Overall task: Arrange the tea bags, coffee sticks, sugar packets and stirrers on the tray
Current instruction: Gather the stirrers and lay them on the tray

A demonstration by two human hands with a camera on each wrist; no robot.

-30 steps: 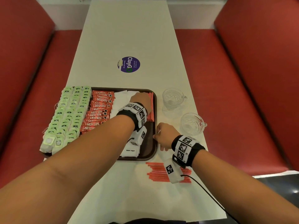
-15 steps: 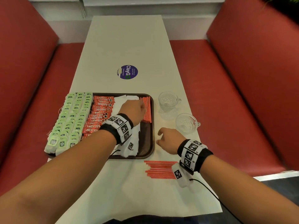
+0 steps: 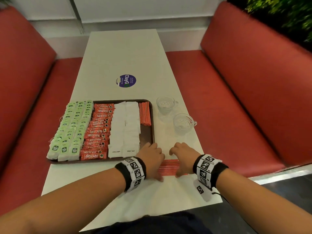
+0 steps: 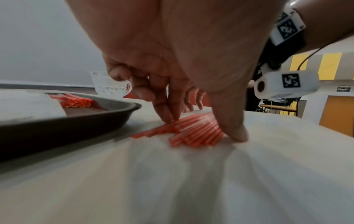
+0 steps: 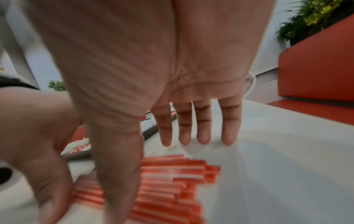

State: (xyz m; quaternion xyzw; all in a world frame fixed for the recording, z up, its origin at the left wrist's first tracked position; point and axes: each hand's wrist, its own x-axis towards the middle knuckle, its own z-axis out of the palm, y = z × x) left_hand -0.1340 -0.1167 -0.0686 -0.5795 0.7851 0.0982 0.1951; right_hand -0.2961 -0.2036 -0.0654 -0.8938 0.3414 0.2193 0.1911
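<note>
A dark brown tray (image 3: 153, 132) holds rows of green tea bags (image 3: 72, 125), red coffee sticks (image 3: 98, 130), white sugar packets (image 3: 125, 129) and, in its far right corner, a bundle of red stirrers (image 3: 144, 114). A second pile of loose red stirrers (image 3: 168, 167) lies flat on the table just off the tray's near right corner. My left hand (image 3: 154, 161) straddles the pile's left end, fingertips (image 4: 168, 119) on the stirrers and thumb on the table. My right hand (image 3: 180, 159) hovers over the right end, its fingers (image 5: 203, 128) straight and spread.
Two clear glass cups (image 3: 166, 105) (image 3: 184, 123) stand right of the tray. A round purple sticker (image 3: 125, 80) marks the white table's middle. Red benches (image 3: 236, 98) flank the table. The table's near edge lies close behind my wrists.
My left hand has left the tray and come back to the loose stirrers on the table. My right hand has shifted back over the same pile. The head view has tilted up.
</note>
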